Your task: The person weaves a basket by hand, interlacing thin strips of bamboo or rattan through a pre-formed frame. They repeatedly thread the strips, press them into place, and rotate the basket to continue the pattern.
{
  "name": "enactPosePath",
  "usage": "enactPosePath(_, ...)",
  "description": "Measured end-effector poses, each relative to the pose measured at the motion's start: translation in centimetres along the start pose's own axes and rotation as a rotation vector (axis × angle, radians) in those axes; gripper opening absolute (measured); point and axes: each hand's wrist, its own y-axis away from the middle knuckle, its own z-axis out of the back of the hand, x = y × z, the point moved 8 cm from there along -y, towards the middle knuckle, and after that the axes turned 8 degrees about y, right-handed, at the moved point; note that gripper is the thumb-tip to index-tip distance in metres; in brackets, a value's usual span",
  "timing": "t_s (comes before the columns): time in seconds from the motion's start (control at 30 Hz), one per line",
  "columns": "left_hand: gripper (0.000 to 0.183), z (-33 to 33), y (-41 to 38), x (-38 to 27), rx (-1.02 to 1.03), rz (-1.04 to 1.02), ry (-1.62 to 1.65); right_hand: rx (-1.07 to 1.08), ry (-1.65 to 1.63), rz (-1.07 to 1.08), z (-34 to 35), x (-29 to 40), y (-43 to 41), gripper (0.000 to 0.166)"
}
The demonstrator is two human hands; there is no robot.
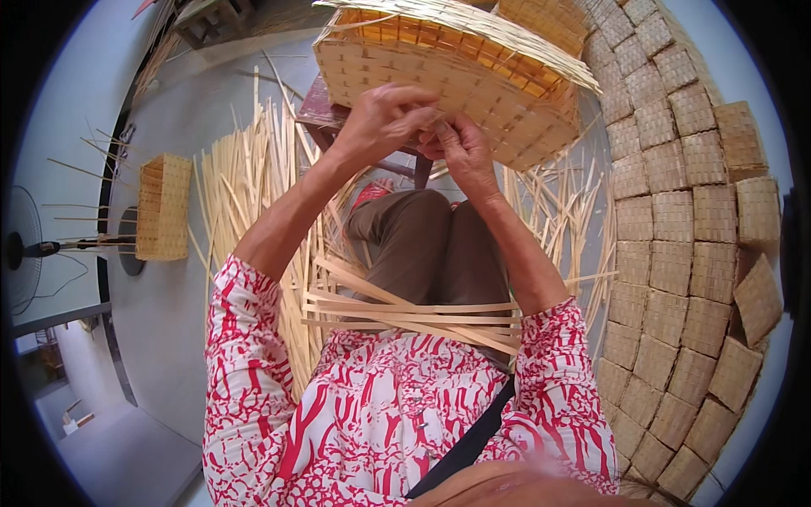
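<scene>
A large woven basket of bamboo-like strips [393, 66] stands tilted on a dark red wooden stool [315, 104] in front of me. Pale strip ends lie along its far rim. My left hand [389, 120] is at the basket's near wall, with thumb and fingers bent toward my other hand. Close beside it, my right hand [466, 149] has its thumb pressed against curled fingers. The fingertips of both hands meet, and whatever is between them is too small to make out. Several flat strips [412, 308] lie across my lap.
Loose strips [253, 171] cover the floor on both sides of my legs. On the left are a smaller woven basket [163, 209] with strips sticking out and a standing fan [22, 250]. Stacked woven pieces [671, 212] line the right. Another wooden stool [212, 22] stands behind.
</scene>
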Motion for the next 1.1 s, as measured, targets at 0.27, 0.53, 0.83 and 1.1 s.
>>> enactPosePath(0.27, 0.024, -3.3, -3.6, -0.1, 0.084, 0.053, 0.128, 0.103, 0.051, -0.002, 1.4, -0.3, 1.0, 0.020)
enactPosePath(0.53, 0.012, -4.2, -3.3, -0.6, 0.308, 0.038, 0.174, -0.102, 0.799, 0.355, 6.1, 9.3, 1.9, 0.017)
enactPosePath(0.83, 0.008, -4.2, -1.7, -1.7, 0.358, 0.077, 0.390, 0.282, 1.385, 0.240, 7.5, 9.8, -4.5, 0.037)
enactPosePath(1.1, 0.007, -3.3, -2.6, -3.8, 0.134, -0.182, 0.395, 0.559, 0.841, 0.289, 3.1, 9.0, -6.0, 0.032)
